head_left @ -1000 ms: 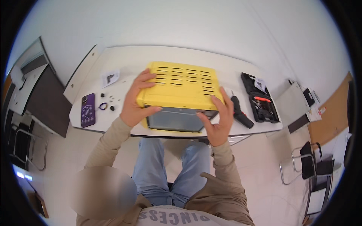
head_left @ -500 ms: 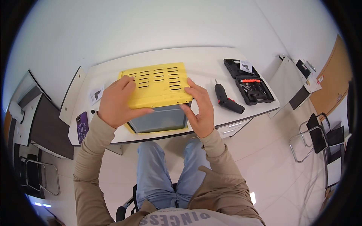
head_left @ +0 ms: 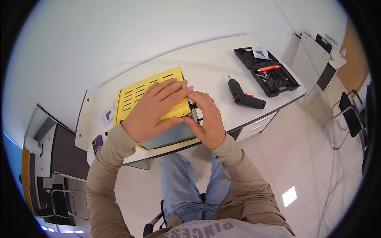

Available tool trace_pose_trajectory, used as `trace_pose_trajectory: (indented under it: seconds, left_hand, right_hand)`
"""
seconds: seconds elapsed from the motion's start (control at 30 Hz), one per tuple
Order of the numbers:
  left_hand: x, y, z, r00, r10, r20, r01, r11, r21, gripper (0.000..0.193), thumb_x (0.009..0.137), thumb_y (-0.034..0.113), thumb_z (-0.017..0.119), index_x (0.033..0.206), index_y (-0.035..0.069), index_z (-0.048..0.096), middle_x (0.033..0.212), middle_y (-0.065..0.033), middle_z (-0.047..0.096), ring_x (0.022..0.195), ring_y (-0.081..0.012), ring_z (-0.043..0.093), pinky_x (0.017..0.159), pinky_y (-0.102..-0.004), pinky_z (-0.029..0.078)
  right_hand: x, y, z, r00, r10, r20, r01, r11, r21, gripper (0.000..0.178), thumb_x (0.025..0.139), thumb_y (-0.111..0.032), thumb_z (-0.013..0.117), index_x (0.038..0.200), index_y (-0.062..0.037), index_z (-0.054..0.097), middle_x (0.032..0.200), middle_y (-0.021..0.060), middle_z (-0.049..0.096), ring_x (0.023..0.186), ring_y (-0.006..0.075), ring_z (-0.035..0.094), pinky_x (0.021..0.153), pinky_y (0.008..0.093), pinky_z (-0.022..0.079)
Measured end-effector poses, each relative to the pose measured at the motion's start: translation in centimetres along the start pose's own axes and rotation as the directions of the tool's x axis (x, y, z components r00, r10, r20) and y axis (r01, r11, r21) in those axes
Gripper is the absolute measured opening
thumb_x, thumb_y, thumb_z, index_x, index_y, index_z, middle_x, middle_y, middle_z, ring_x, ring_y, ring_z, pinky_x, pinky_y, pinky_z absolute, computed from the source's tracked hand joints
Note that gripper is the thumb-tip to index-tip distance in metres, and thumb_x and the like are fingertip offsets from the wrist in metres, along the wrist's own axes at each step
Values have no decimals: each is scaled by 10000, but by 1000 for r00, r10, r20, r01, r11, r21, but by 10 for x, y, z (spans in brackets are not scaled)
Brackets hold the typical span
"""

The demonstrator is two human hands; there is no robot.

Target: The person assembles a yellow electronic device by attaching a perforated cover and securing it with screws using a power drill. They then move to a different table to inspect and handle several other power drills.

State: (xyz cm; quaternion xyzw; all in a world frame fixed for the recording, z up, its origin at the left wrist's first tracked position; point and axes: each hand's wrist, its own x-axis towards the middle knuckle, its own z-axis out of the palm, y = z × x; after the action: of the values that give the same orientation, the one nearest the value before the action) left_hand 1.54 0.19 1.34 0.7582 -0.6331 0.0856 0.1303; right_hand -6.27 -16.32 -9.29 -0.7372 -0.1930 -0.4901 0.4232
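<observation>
A yellow metal case [head_left: 131,93] with rows of slots in its top stands tilted slightly to my view at the desk's front. Its grey front panel [head_left: 170,137] faces me, partly hidden by my hands. Across the top lies my left hand [head_left: 152,109], fingers stretched out flat and thumb along the upper front edge. My right hand [head_left: 208,123] closes on the case's upper front right corner, thumb at the front and fingers at the side. Some black and metal parts [head_left: 193,111] show beside that corner, between the right thumb and fingers.
On the white desk [head_left: 214,59], a black-and-red cordless screwdriver [head_left: 243,95] lies to the right. Beyond it is an open black tool case [head_left: 274,92] with bits and a leaflet. A purple phone [head_left: 97,143] and a paper [head_left: 106,117] lie at the left.
My left hand has slid right across the top and flattened. My right hand has shifted onto the front right corner, where black parts now show. The view has turned.
</observation>
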Motion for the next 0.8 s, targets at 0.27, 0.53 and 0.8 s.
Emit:
trace_pose_trajectory:
  seconds: [0.27, 0.53, 0.8]
  left_hand:
    - [1, 2, -3, 999, -35, 38, 35, 999, -2, 639, 846, 183, 675, 1442, 140, 449, 1490, -104, 409, 1371, -353, 353, 1113, -486, 309]
    - [1, 8, -5, 997, -68, 30, 69, 997, -28, 657, 815, 106, 688, 1420, 81, 435, 1467, -119, 445, 1383, -352, 372, 1119, -490, 312]
    - [1, 9, -1, 992, -125, -13, 122, 982, -147, 765, 730, -23, 725, 1419, 33, 397, 1441, -147, 473, 1347, -355, 430, 1116, -456, 343]
  right_hand:
    - [2, -1, 0, 999, -27, -39, 29, 998, 50, 573, 747, 31, 717, 1269, 8, 480, 1278, 179, 550, 1114, 393, 543, 895, 409, 502]
    - [-3, 0, 7, 990, 59, -124, -32, 976, 214, 526, 751, 14, 733, 1219, 17, 491, 1288, 184, 559, 1102, 371, 563, 916, 407, 496]
    - [-9, 1, 3, 983, 154, -100, -125, 960, 250, 462, 797, -4, 715, 1202, 4, 493, 1328, 182, 557, 1093, 324, 600, 943, 367, 487]
